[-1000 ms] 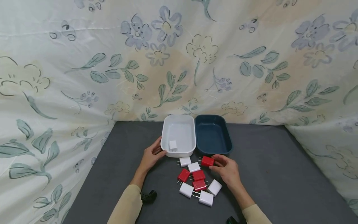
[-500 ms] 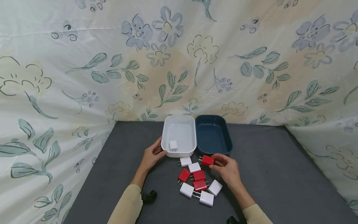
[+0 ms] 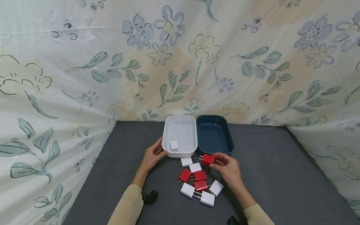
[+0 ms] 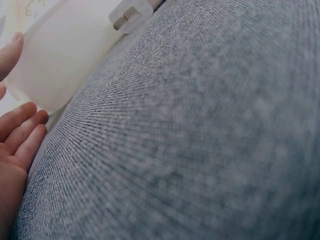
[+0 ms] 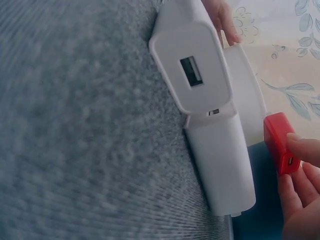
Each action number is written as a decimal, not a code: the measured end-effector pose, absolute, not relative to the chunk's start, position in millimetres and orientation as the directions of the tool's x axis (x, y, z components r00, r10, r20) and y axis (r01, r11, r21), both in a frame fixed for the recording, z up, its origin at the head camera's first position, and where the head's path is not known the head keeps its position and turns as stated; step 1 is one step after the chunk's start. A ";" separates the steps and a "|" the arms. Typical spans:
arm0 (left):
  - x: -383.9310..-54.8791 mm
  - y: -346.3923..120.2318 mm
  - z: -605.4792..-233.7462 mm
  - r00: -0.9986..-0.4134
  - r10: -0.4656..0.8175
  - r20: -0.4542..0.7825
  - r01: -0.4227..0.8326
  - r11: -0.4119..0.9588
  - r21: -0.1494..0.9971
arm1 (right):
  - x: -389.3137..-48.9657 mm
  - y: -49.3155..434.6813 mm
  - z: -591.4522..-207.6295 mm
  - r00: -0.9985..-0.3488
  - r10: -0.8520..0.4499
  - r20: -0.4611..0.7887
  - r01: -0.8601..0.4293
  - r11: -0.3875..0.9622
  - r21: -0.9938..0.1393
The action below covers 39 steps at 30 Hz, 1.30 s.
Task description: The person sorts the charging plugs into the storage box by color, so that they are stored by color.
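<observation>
My right hand (image 3: pixel 229 170) pinches a red USB wall charger (image 3: pixel 208 159) between thumb and fingers, in front of the dark blue tray (image 3: pixel 215 151). In the right wrist view, the red charger (image 5: pixel 281 142) shows its USB port towards the palm. My left hand (image 3: pixel 151 157) rests against the left front corner of the white tray (image 3: pixel 180 154). Its fingers (image 4: pixel 30 137) look fairly straight in the left wrist view. One white charger (image 3: pixel 174 145) lies inside the white tray.
Before the trays lies a loose group of chargers: several white ones, such as this white charger (image 3: pixel 207 199), and three red ones, including a red charger (image 3: pixel 185 176). A floral cloth (image 3: pixel 180 62) hangs behind the grey table (image 3: pixel 270 175).
My right hand has risen very slightly with the red charger, towards the blue tray. The left hand stays at the white tray, and the other chargers have not moved.
</observation>
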<state>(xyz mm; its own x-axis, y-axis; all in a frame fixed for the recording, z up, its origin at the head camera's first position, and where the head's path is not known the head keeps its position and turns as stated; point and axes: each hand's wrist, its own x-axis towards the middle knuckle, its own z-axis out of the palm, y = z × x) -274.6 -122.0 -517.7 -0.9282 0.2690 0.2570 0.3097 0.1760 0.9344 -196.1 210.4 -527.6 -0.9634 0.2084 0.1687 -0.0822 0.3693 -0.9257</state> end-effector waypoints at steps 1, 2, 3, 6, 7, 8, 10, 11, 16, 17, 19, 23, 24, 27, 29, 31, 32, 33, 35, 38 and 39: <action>-274.3 -122.0 -517.5 -0.928 0.269 0.258 0.311 0.176 0.934 | -196.6 210.1 -528.0 -0.962 0.214 0.167 -0.079 0.370 -0.926; -274.1 -122.0 -517.3 -0.928 0.269 0.260 0.313 0.178 0.933 | -197.8 210.9 -530.9 -0.961 0.213 0.174 -0.083 0.379 -0.921; -273.9 -121.9 -517.1 -0.928 0.268 0.259 0.312 0.179 0.933 | -198.3 211.2 -532.6 -0.961 0.215 0.176 -0.083 0.384 -0.919; -273.3 -121.9 -516.4 -0.930 0.266 0.253 0.306 0.182 0.934 | -202.7 212.9 -542.1 -0.956 0.220 0.195 -0.093 0.403 -0.910; -273.2 -121.9 -516.1 -0.931 0.266 0.251 0.304 0.181 0.935 | -204.0 213.4 -544.6 -0.955 0.221 0.198 -0.096 0.401 -0.911; -273.2 -121.8 -516.0 -0.931 0.267 0.249 0.302 0.182 0.936 | -205.1 213.6 -546.7 -0.954 0.223 0.201 -0.099 0.399 -0.911; -273.0 -121.6 -515.6 -0.932 0.267 0.246 0.298 0.179 0.938 | -206.4 213.4 -548.9 -0.953 0.228 0.198 -0.097 0.389 -0.916; -272.9 -121.4 -515.4 -0.931 0.269 0.247 0.299 0.175 0.938 | -206.7 213.1 -549.3 -0.954 0.228 0.195 -0.096 0.385 -0.918; -272.5 -120.7 -515.3 -0.926 0.275 0.260 0.311 0.164 0.936 | -205.0 210.6 -547.3 -0.955 0.225 0.192 -0.099 0.367 -0.925; -272.5 -120.7 -515.4 -0.924 0.277 0.263 0.314 0.163 0.935 | -204.8 210.2 -547.0 -0.954 0.223 0.198 -0.106 0.367 -0.924; -272.7 -121.0 -515.6 -0.924 0.277 0.264 0.315 0.163 0.935 | -204.7 209.7 -546.6 -0.952 0.220 0.213 -0.121 0.368 -0.922; -273.3 -121.3 -515.9 -0.924 0.274 0.266 0.319 0.171 0.932 | -206.5 208.8 -547.7 -0.945 0.225 0.236 -0.145 0.355 -0.923; -273.5 -121.4 -516.0 -0.925 0.272 0.265 0.318 0.173 0.932 | -207.1 208.6 -548.0 -0.943 0.226 0.242 -0.153 0.352 -0.923; -273.8 -121.6 -516.1 -0.925 0.270 0.266 0.319 0.177 0.931 | -208.8 208.1 -548.5 -0.936 0.229 0.267 -0.182 0.333 -0.925; -274.1 -121.7 -516.5 -0.925 0.271 0.266 0.321 0.181 0.930 | -209.5 207.9 -548.1 -0.930 0.227 0.288 -0.207 0.324 -0.923; -274.1 -121.8 -516.3 -0.926 0.272 0.263 0.317 0.178 0.932 | -210.0 207.8 -547.0 -0.927 0.223 0.303 -0.225 0.318 -0.921; -274.0 -121.8 -516.0 -0.927 0.271 0.259 0.312 0.177 0.933 | -210.0 207.7 -545.6 -0.926 0.220 0.308 -0.231 0.315 -0.921; -273.7 -121.8 -515.6 -0.928 0.270 0.256 0.309 0.177 0.934 | -210.2 207.7 -544.8 -0.926 0.221 0.306 -0.230 0.311 -0.922; -273.3 -121.7 -514.7 -0.930 0.269 0.250 0.303 0.178 0.936 | -210.6 207.8 -542.7 -0.931 0.222 0.291 -0.215 0.312 -0.926; -273.9 -122.1 -516.5 -0.931 0.268 0.247 0.300 0.180 0.937 | -210.7 207.4 -539.6 -0.941 0.223 0.256 -0.181 0.306 -0.934; -273.8 -122.5 -517.7 -0.930 0.267 0.251 0.303 0.177 0.936 | -211.2 207.4 -540.6 -0.943 0.229 0.242 -0.165 0.311 -0.936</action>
